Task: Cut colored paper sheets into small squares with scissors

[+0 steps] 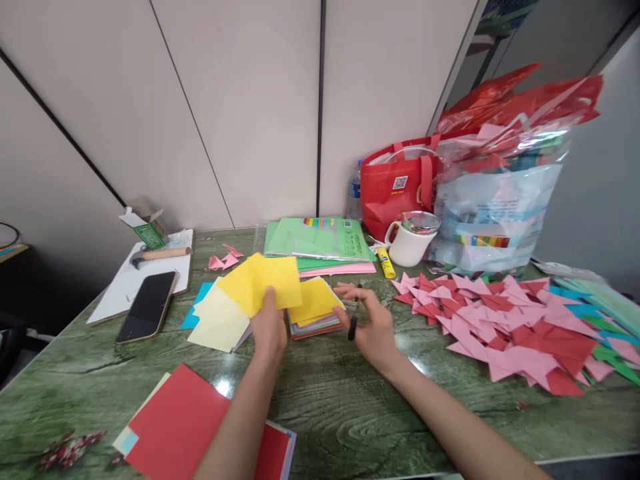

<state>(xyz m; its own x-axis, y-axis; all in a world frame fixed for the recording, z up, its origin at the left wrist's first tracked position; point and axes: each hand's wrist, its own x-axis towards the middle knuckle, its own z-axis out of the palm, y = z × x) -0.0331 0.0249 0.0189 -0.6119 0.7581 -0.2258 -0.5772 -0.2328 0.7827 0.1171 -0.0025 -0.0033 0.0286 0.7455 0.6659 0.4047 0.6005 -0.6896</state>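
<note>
Yellow paper square (263,280) pinched by left hand (269,330).

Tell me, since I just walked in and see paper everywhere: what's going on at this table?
A person works with paper at a green table. Their left hand holds a yellow sheet lifted off the table, while the right hand hovers open beside a stack of coloured squares with yellow on top. A pile of folded pink and red shapes lies to the right. A phone and a hammer lie to the left.
</note>
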